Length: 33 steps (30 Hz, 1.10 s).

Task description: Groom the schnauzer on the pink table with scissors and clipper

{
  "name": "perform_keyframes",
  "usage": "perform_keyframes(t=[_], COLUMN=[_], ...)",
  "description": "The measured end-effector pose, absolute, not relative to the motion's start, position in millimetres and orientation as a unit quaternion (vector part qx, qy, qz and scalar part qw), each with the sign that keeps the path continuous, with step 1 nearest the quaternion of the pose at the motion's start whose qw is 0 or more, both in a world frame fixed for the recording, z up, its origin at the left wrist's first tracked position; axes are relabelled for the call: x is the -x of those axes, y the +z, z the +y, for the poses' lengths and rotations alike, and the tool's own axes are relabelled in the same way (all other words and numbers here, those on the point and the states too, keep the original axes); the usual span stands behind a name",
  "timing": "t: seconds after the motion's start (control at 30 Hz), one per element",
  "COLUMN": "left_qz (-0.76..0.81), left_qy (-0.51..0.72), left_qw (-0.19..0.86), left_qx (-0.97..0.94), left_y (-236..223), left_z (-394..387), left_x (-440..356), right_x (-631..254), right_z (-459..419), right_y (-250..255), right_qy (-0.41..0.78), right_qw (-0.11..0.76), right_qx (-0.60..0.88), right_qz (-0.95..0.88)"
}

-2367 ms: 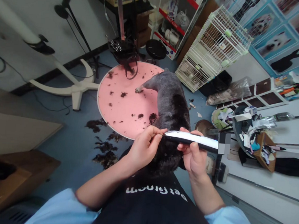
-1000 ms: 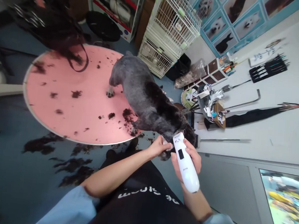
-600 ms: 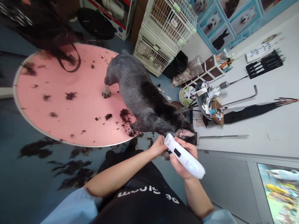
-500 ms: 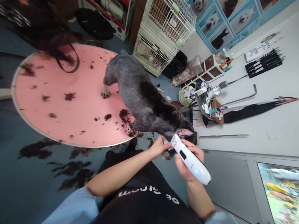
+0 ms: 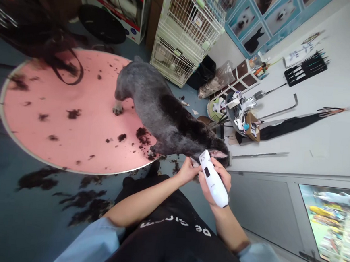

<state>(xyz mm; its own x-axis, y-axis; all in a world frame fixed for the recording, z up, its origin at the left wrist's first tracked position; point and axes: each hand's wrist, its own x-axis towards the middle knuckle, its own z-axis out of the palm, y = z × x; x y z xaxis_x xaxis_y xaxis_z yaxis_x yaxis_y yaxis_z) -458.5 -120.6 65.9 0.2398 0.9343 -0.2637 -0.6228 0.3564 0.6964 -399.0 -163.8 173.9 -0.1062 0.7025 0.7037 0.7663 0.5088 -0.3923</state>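
Note:
A dark grey dog (image 5: 154, 89) with close-cut fur and a darker strip along its back stands on a round pink table (image 5: 44, 96). Its head (image 5: 222, 149) reaches past the table's edge, one ear turned up. My right hand (image 5: 208, 188) is closed round a white hair clipper (image 5: 216, 189), whose head end lies against or just above the dog near the ear base. Beside it, the fingers of my left hand (image 5: 186, 171) pinch what looks like the dog's other ear (image 5: 194, 162). The clipper and fingers hide part of the dog's head.
Dark hair clumps (image 5: 73, 113) are scattered over the table, and more hair (image 5: 38, 178) lies on the floor. A black strap (image 5: 79, 69) hangs over the table's far side. Behind stand a white wire cage (image 5: 182, 38) and a cluttered tray (image 5: 239, 114). A grey door (image 5: 256, 206) is at right.
The clipper and my right hand have moved left, and the clipper's body has swung to a steeper angle. My left hand keeps its pinch. The whole view has shifted slightly.

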Motion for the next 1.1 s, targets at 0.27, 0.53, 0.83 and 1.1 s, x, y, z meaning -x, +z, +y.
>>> perform_keyframes(t=[0.27, 0.53, 0.83, 1.1], left_qz=[0.329, 0.331, 0.312, 0.285], left_qy=[0.487, 0.519, 0.55, 0.553], left_qw=[0.755, 0.726, 0.707, 0.711], left_qx=[-0.29, -0.307, -0.316, -0.326], left_y=[70, 59, 44, 53], left_z=[-119, -120, -120, -118], left_x=[461, 454, 448, 455], right_x=[395, 380, 374, 377], right_z=[-159, -148, -136, -129], right_y=[189, 205, 205, 195], right_qy=[0.023, 0.09, 0.152, 0.174], right_qw=[0.401, 0.344, 0.348, 0.321], right_qx=[0.476, 0.44, 0.44, 0.412], right_qz=[-0.782, -0.825, -0.814, -0.835])
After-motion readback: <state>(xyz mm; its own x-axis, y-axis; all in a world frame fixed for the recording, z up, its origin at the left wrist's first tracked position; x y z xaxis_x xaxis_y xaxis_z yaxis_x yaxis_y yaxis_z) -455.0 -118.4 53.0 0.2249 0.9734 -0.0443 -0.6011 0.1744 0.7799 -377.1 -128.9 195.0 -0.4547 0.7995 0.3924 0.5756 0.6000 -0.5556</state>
